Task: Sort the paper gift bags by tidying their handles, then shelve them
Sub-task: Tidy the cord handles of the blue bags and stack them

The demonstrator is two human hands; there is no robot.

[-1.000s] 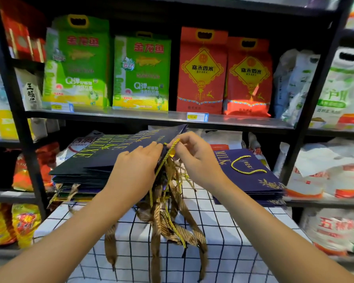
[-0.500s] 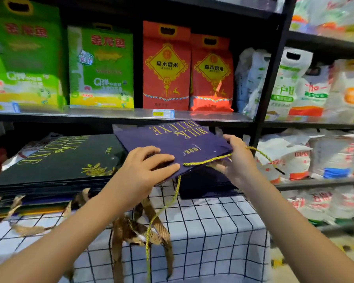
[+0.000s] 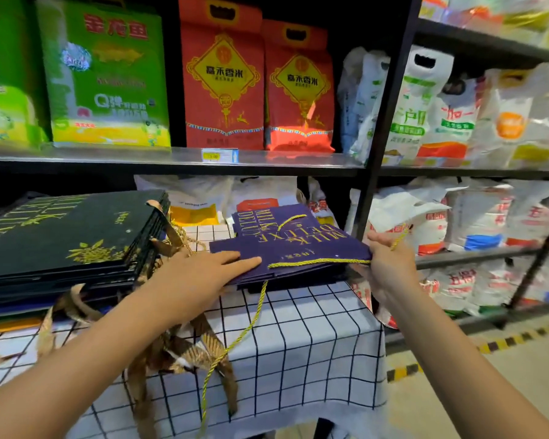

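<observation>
A flat navy gift bag (image 3: pixel 295 245) with gold lettering lies on top of a small pile of navy bags at the right of the table. My left hand (image 3: pixel 200 270) rests flat on its near left corner, fingers straight. My right hand (image 3: pixel 387 264) grips the bag's right edge and pinches its gold cord handle (image 3: pixel 314 262), which runs taut along the near edge. Another length of gold cord (image 3: pixel 235 340) dangles over the table front. A taller stack of dark gift bags (image 3: pixel 67 239) sits at the left, brown ribbon handles (image 3: pixel 184 350) hanging from it.
The table wears a white cloth with a black grid (image 3: pixel 314 337). Behind it stands a black metal shelf unit (image 3: pixel 390 99) with green and red rice bags (image 3: pixel 225 80) above and white sacks (image 3: pixel 425 103) to the right. Yellow-black tape (image 3: pixel 520 339) marks the floor.
The navy bag was lifted off the left stack, carried right and lowered onto the right pile. My left hand flattened on it and my right hand drew the gold cord taut.
</observation>
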